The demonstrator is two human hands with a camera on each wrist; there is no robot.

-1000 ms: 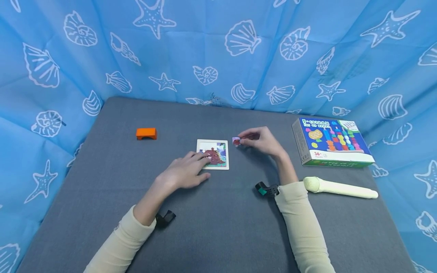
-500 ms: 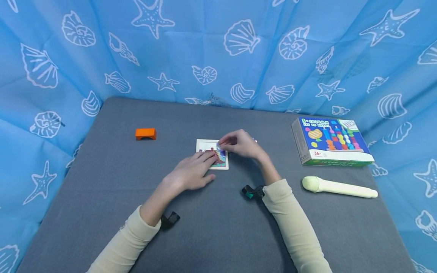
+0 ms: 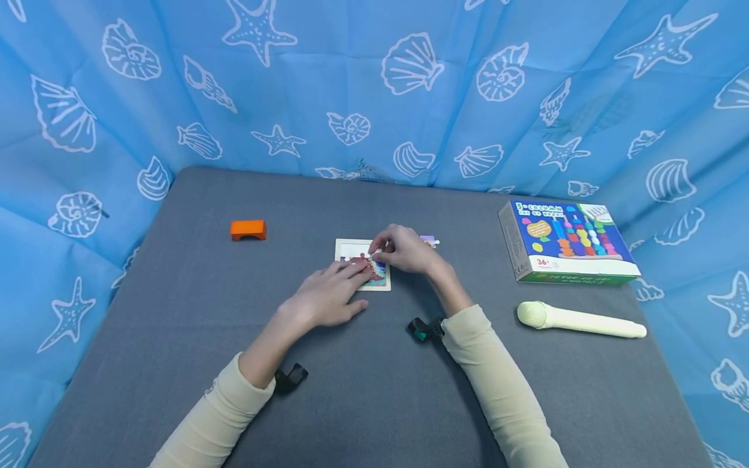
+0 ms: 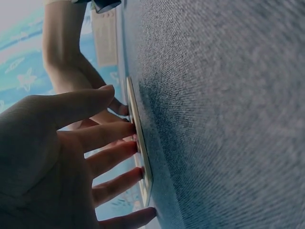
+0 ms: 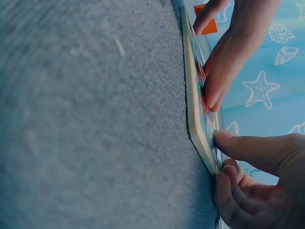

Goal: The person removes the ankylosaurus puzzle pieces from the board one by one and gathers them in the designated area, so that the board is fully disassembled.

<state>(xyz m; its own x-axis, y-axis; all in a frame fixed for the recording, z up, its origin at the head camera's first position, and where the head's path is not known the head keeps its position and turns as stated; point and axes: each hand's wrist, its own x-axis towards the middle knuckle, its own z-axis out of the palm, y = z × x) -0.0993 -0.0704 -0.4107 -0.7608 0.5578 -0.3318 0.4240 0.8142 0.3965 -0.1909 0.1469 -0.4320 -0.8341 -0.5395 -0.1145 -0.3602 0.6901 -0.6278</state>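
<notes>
A small framed jigsaw puzzle (image 3: 351,249) with a reddish-brown figure lies flat on the table, its upper left part pale and bare. My left hand (image 3: 324,296) rests on its lower left with fingers extended, and the fingertips (image 4: 126,149) press on the picture. At the upper right of the frame, my right hand (image 3: 409,250) pinches a puzzle piece low over the board, mostly covered by the fingers. The right wrist view has the thumb (image 5: 233,143) and curled fingers right at the frame's corner. A loose purple puzzle piece (image 3: 430,241) lies just beyond the right hand.
An orange arch block (image 3: 248,229) sits at the left. To the right stand a boxed bead set (image 3: 570,240) and, in front of it, a cream toy microphone (image 3: 585,321). A blue shell-print curtain (image 3: 351,84) hangs behind the grey table (image 3: 374,403).
From beside the frame, my right hand has carried a puzzle piece left onto its upper right part. The left hand has slid slightly right over the picture. The loose purple piece has come into sight.
</notes>
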